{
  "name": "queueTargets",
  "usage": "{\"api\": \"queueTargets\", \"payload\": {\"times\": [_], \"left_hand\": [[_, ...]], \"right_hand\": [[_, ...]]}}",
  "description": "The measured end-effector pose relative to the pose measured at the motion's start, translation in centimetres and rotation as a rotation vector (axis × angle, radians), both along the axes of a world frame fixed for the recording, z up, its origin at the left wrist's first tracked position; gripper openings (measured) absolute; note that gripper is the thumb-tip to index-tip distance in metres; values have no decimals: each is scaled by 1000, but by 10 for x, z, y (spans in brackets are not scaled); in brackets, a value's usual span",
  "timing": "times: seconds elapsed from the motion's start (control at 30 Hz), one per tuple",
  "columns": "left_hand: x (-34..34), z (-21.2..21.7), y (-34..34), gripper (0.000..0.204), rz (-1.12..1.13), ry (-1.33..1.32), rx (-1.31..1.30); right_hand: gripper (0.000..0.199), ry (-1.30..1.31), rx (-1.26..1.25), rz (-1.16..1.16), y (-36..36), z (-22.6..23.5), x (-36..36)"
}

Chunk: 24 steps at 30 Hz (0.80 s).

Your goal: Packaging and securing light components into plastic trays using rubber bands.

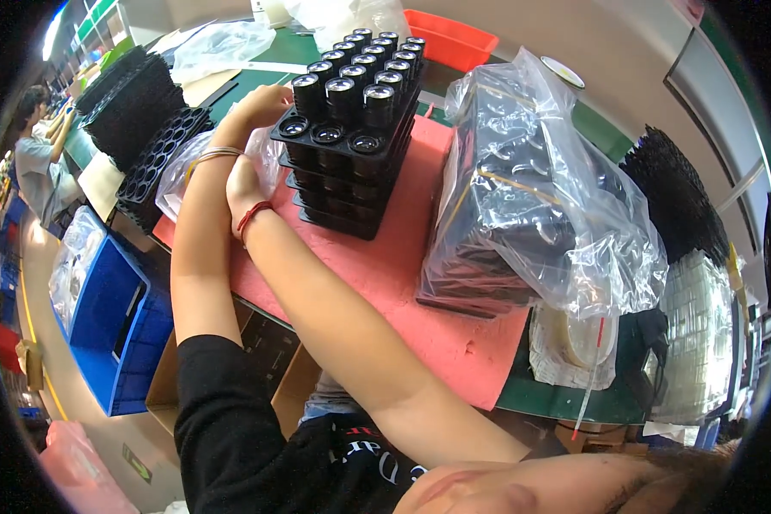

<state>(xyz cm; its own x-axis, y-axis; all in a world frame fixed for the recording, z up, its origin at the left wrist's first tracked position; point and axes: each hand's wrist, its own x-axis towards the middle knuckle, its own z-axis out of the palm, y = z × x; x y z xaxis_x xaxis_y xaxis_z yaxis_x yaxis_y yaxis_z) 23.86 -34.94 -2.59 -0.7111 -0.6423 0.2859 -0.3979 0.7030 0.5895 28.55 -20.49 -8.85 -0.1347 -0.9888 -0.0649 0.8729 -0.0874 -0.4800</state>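
A stack of black plastic trays (338, 184) stands on a pink mat, its top tray filled with black cylindrical lens barrels (341, 92). Most barrels rise high above the tray; the front row sits lower. My left hand (264, 104) is at the stack's far left side, fingers curled, and what they hold is hidden. My right hand (243, 184) crosses to the left against my left forearm, which hides its fingers. A crumpled clear plastic bag (268, 158) lies around my wrists, beside the stack.
Bagged black trays (510, 184) stand on the pink mat (480, 360) at right. Empty black trays (158, 158) and a taller tray stack (128, 103) are at left. A blue bin (116, 343) stands below the table's left edge. An orange-red tray (450, 38) lies behind. Another person (38, 163) works far left.
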Motion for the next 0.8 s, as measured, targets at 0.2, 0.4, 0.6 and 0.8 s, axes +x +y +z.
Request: {"api": "queueTargets", "payload": {"times": [0.2, 0.4, 0.6, 0.8], "left_hand": [[-20, 22, 54, 34, 58, -175, -234], [-15, 26, 47, 37, 73, -259, -256], [-19, 20, 41, 40, 59, -231, -187], [-15, 14, 27, 38, 56, -224, -207]], "right_hand": [[60, 70, 9, -62, 8, -8, -18], [60, 119, -2, -57, 16, 2, -11], [60, 176, 0, -79, 22, 8, -16], [60, 219, -10, -82, 27, 18, -14]]}}
